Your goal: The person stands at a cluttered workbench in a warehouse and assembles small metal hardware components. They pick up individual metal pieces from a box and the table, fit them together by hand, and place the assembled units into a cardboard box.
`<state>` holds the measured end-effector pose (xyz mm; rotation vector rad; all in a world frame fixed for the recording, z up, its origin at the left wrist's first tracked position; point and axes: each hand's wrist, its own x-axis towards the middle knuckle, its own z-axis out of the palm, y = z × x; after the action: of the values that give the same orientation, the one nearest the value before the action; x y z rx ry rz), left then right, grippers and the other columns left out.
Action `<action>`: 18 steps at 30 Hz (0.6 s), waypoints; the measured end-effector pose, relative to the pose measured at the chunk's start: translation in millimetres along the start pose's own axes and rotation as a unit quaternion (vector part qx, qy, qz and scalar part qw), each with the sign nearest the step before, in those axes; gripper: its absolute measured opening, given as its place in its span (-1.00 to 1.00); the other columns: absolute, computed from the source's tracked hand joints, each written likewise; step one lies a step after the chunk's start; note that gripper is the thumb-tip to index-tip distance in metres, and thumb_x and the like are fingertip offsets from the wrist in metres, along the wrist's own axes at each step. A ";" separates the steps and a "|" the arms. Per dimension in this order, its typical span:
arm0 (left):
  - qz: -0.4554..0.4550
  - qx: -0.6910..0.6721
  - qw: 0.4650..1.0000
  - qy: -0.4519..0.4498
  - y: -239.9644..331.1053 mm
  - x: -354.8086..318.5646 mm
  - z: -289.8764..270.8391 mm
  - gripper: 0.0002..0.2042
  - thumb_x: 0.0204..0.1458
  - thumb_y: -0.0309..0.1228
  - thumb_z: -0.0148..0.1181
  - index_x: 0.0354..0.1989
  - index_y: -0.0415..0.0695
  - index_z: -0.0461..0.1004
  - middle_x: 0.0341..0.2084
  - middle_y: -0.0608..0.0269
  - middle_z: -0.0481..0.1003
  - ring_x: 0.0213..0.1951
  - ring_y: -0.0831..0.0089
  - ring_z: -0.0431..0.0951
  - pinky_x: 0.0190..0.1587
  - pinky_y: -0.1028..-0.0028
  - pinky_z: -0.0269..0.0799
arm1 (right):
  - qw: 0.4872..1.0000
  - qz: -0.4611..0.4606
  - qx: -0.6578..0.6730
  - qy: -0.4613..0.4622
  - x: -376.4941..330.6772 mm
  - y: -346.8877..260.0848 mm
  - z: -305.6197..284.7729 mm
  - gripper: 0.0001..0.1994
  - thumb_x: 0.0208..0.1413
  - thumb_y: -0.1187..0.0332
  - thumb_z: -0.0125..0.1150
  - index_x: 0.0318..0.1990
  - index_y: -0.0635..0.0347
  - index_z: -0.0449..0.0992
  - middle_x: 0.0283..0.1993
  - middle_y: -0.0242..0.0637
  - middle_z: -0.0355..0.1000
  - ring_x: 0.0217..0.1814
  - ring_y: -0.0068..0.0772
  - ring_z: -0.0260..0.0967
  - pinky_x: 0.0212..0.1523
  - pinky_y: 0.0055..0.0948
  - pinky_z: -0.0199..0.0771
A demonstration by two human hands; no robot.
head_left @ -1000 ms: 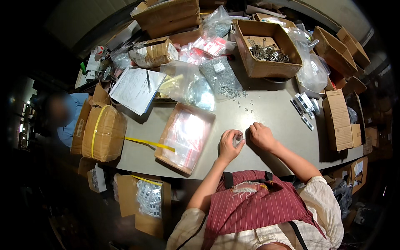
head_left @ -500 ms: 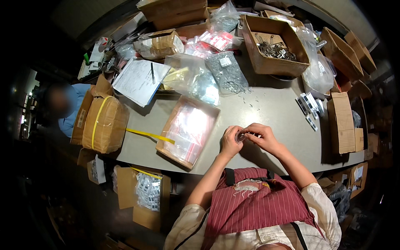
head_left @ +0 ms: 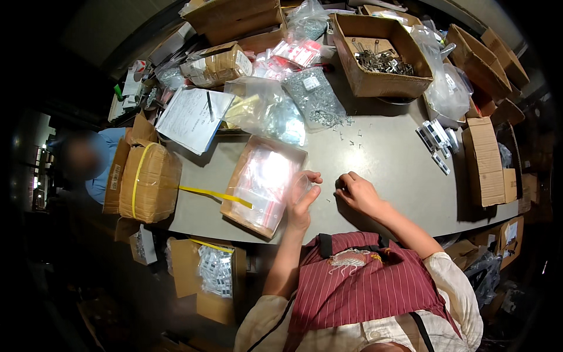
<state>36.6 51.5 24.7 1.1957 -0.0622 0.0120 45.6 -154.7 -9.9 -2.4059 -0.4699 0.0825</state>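
Observation:
My left hand (head_left: 302, 206) is closed around a clear, round-edged plastic piece (head_left: 300, 185); whether it is a cup or a small bag I cannot tell. It hangs by the right edge of a shallow cardboard box (head_left: 227, 212) filled with clear zip bags (head_left: 258, 186). Just to the right, my right hand (head_left: 359, 195) is low over the grey table (head_left: 387, 152) with its fingers curled in. Anything between those fingertips is hidden. Several small metal pieces (head_left: 352, 142) lie scattered beyond the hands, spilling from a clear bag of metal parts (head_left: 316, 100).
An open carton of metal clips (head_left: 384, 82) stands at the back. Stacked white and dark parts (head_left: 435, 141) lie at the right, near an open carton (head_left: 484, 161). At left are a taped carton (head_left: 149, 182), a paper pad (head_left: 193, 117) and another person's blue sleeve (head_left: 111, 146).
My hands, together before, have come apart. The left moved left toward the box of bags with the clear piece; the right stayed near its place and dropped slightly, fingers curled.

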 end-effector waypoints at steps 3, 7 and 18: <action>-0.013 0.028 0.999 0.011 8.2 -1.1 -0.2 -0.65 -0.03 -0.38 0.17 -0.06 -0.27 0.44 -0.19 0.13 0.49 -0.01 0.34 0.44 0.20 0.30 0.23 | 0.997 -0.007 -0.081 -0.007 10.6 16.4 22.4 -0.75 0.08 0.31 0.30 -0.24 0.30 0.43 -0.25 -0.02 0.46 -0.24 0.11 0.48 -0.23 -0.06 0.51; -0.053 -0.153 0.985 0.059 -2.7 -4.7 -8.9 -0.70 0.05 -0.42 0.14 -0.05 -0.27 0.43 -0.22 0.12 0.49 0.02 0.23 0.43 0.22 0.23 0.24 | 0.996 -0.041 -0.065 -0.055 18.1 6.5 18.2 -0.79 0.03 0.37 0.25 -0.28 0.30 0.39 -0.31 -0.01 0.44 -0.28 0.13 0.47 -0.27 -0.04 0.50; -0.207 -0.483 0.851 0.027 18.4 -6.6 -11.9 -0.74 0.11 -0.50 0.18 -0.02 -0.25 0.43 -0.24 0.12 0.50 0.00 0.19 0.46 0.20 0.19 0.33 | 0.991 -0.042 -0.040 -0.118 9.3 -16.5 8.4 -0.82 0.04 0.34 0.15 -0.40 0.30 0.41 -0.32 0.05 0.45 -0.20 0.13 0.47 -0.21 -0.04 0.49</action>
<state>29.8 69.4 37.1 0.1734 0.2247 -0.3323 47.6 -134.6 -5.3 -2.4630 -0.6947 0.3201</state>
